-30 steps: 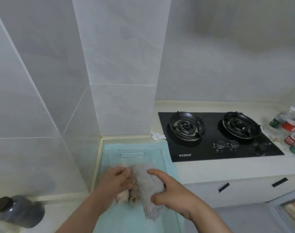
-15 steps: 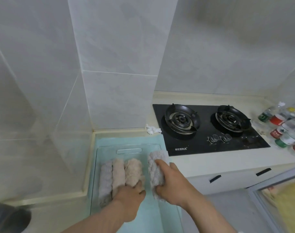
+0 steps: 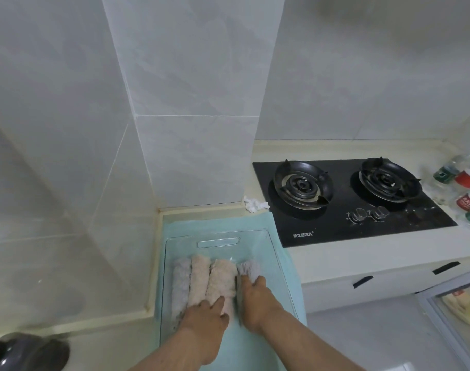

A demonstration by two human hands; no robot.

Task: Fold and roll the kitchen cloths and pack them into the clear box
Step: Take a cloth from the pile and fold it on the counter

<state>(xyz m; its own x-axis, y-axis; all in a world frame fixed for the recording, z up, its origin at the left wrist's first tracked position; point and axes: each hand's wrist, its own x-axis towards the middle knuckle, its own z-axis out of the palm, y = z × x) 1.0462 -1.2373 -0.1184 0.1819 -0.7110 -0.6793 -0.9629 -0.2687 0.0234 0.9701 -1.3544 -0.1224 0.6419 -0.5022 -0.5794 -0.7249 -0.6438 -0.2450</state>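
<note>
A clear box lies on a teal mat on the counter. Inside it, side by side, are a grey rolled cloth at the left and two pale pink rolls. A second grey roll sits at the right of the row, touching the pink one. My right hand grips this grey roll from above, covering its near half. My left hand presses with straight fingers on the near ends of the pink rolls.
A tiled wall pillar stands just behind the mat. To the right is a black two-burner gas hob, with a crumpled tissue beside it and several bottles at the far right. A dark round object sits at lower left.
My right hand has brought the grey roll down into the box against the pink roll. My left hand stays pressed on the rolls lying there.
</note>
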